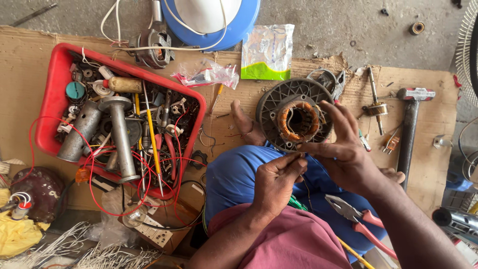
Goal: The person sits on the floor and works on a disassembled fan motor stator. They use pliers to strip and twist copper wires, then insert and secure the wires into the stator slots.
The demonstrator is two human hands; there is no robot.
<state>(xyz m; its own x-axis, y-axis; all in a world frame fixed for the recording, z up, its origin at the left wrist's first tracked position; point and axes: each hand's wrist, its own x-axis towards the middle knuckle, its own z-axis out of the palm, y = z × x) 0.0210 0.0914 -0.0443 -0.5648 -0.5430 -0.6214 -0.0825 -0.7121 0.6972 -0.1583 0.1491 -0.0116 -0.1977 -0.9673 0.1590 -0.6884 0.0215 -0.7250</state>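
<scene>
A round grey motor housing [279, 102] with a copper-wound stator [298, 121] in its middle lies on cardboard in front of my knees. My left hand [277, 182] is closed in a pinch, its fingertips meeting those of my right hand [341, 152] just below the stator. A thin wire seems to run between the fingertips, too fine to tell for sure. My right hand's other fingers spread over the housing's right edge. Pliers with red handles [356, 216] lie on my lap in blue trousers.
A red tray [56, 99] full of metal shafts, screwdrivers, red wire and small parts sits left. A hammer [411, 124], a rotor shaft [376, 102] and small tools lie right. A blue and white fan base [214, 17] and plastic bags are behind. A bare foot [244, 124] rests beside the housing.
</scene>
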